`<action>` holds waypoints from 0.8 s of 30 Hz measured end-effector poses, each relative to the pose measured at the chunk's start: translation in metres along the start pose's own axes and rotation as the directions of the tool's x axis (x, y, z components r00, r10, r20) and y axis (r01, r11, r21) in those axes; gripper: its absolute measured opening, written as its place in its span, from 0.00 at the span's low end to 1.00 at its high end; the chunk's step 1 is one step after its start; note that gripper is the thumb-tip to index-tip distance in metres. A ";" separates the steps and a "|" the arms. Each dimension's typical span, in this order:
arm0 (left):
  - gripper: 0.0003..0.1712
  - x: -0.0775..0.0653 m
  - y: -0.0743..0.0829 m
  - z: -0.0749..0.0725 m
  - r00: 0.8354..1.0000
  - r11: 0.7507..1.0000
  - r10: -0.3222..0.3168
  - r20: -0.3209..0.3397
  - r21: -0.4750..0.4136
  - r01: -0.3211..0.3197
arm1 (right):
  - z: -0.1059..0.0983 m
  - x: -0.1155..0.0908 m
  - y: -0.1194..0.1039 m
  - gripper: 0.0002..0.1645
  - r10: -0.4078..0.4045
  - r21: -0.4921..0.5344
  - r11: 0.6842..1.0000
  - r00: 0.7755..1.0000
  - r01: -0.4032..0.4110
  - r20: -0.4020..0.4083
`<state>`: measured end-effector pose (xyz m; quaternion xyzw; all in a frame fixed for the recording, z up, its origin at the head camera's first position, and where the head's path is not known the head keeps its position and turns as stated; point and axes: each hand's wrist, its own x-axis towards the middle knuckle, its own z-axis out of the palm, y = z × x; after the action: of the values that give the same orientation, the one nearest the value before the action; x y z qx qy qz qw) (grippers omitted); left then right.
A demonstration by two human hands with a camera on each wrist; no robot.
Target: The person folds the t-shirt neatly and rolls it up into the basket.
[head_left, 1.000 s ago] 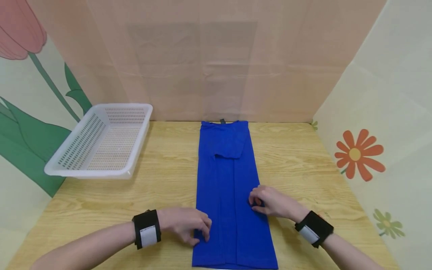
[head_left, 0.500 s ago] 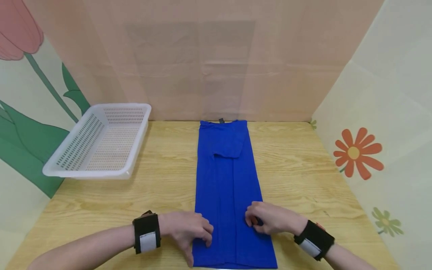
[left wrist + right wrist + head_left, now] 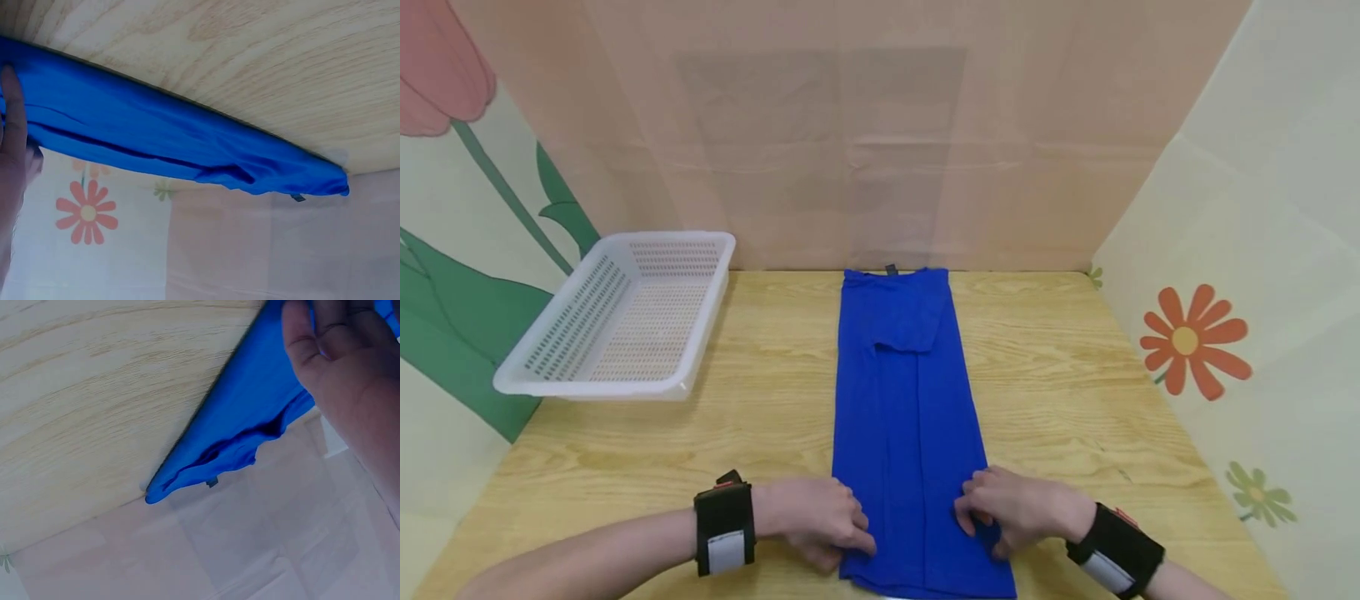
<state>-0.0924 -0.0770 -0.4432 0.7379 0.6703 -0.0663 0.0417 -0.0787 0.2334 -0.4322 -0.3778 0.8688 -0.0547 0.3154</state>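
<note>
A blue T-shirt (image 3: 902, 433) lies folded lengthwise into a long strip, collar at the far end and one short sleeve folded down over it. At the near left edge, my left hand (image 3: 820, 517) pinches the cloth between thumb and fingers, and the corner there is drawn slightly inward. My right hand (image 3: 1022, 508) is at the near right edge, its loosely bent fingers touching the shirt and the thumb close to that edge. In the right wrist view, the fingers (image 3: 337, 328) spread over the blue cloth. A dark tag (image 3: 212, 482) shows at the collar.
A white perforated plastic basket (image 3: 617, 317) stands at the back left of the wooden table (image 3: 775, 400). A pinkish sheet (image 3: 850, 150) hangs behind the table's far edge, and flower-printed panels (image 3: 1240, 250) stand at the sides.
My left hand has gone from loose fingers over the shirt's left edge to pinching it, and the near left corner has shifted inward. My right hand has slid nearer along the right edge.
</note>
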 end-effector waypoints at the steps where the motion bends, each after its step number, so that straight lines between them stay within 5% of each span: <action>1: 0.15 0.000 0.002 0.001 1.000 1.000 -0.006 -0.015 0.012 0.006 | 0.001 -0.001 -0.002 0.23 0.007 -0.028 1.000 1.000 -0.007 0.006; 7: 0.18 0.005 0.007 0.007 0.996 0.998 -0.068 -0.065 0.013 0.069 | 0.003 -0.002 -0.016 0.33 0.111 -0.139 0.985 0.993 -0.105 0.040; 14: 0.24 0.007 0.006 0.007 0.988 0.970 -0.156 -0.009 -0.187 0.152 | 0.009 -0.004 -0.029 0.38 0.119 -0.253 0.960 0.993 -0.121 -0.025; 20: 0.25 0.006 0.006 0.007 0.995 0.991 -0.102 -0.022 -0.092 0.100 | 0.010 0.000 -0.040 0.50 0.172 -0.327 0.929 0.985 -0.172 -0.029; 24: 0.21 0.008 0.006 0.011 0.995 0.995 -0.085 -0.054 -0.055 0.082 | 0.012 0.002 -0.043 0.42 0.222 -0.311 0.926 0.975 -0.213 -0.006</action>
<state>-0.0859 -0.0710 -0.4552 0.7096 0.7029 -0.0295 0.0394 -0.0463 0.2035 -0.4288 -0.3248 0.8983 0.1229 0.2691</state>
